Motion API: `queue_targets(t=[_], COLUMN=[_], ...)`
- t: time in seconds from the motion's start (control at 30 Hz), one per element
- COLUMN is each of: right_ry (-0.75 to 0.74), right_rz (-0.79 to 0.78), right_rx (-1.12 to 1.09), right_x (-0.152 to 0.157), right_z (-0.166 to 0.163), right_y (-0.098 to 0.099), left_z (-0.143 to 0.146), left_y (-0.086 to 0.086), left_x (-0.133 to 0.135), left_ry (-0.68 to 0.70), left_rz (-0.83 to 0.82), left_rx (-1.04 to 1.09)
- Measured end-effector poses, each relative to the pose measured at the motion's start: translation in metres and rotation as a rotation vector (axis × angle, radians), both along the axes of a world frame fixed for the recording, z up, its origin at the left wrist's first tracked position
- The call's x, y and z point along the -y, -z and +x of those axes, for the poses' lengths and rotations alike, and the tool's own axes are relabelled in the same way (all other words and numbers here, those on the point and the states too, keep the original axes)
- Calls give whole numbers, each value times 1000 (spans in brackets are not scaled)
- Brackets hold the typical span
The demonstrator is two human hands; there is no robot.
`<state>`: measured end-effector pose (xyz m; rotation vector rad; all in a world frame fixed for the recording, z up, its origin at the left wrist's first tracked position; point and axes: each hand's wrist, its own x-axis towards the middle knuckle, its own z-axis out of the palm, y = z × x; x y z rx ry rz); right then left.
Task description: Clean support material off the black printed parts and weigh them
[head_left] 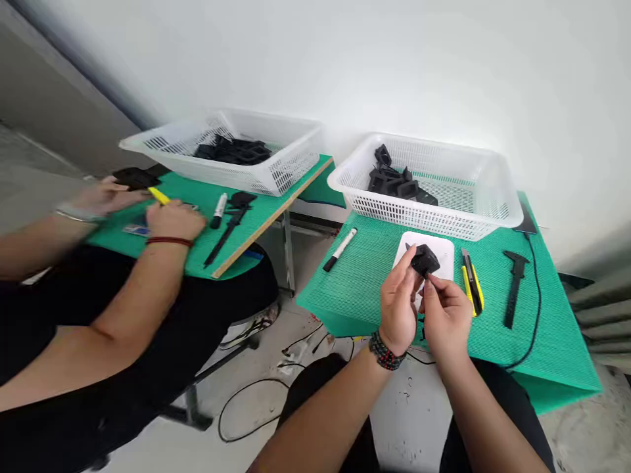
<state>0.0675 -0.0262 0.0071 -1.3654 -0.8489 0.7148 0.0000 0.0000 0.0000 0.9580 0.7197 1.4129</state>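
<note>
A small black plastic part [424, 260] is held up over a white tray [446, 248] on the green-covered table. My left hand [398, 303] grips it from the left, thumb and fingers closed around its side. At its lower edge, the fingertips of my right hand [448, 320] are pinched together against the part; whether a smaller piece sits between them is hidden. Just right of my right hand lies a yellow utility knife [472, 282]. A few black bits show on the table below my hands.
Behind the tray stands a white plastic basket [419, 213] with black parts [394, 180]. A marker [340, 249] lies left, a black caliper [516, 289] right, beside a cable [537, 309]. At the left table [251, 243], a co-worker's hands [175, 220] hold a yellow tool and a black part.
</note>
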Motion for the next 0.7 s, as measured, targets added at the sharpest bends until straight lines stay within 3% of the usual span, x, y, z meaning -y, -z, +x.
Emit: queue_targets(t=[0.1,0.2,0.4,0.7], right_ry=[28,40,-28,31], right_rz=[10,-12,-118,-33], right_rx=[55,132,431,838], right_x=[3,5,8,10], right_z=[-2,1,19,34], right_y=[-1,-4,-16,-30], left_z=[3,6,8,7], left_y=[-6,-8,4,3], left_x=[6,10,8,5], left_ry=[-24,37,93,70], left_rz=[24,59,209,306], left_rx=[-55,-33,-177,-389])
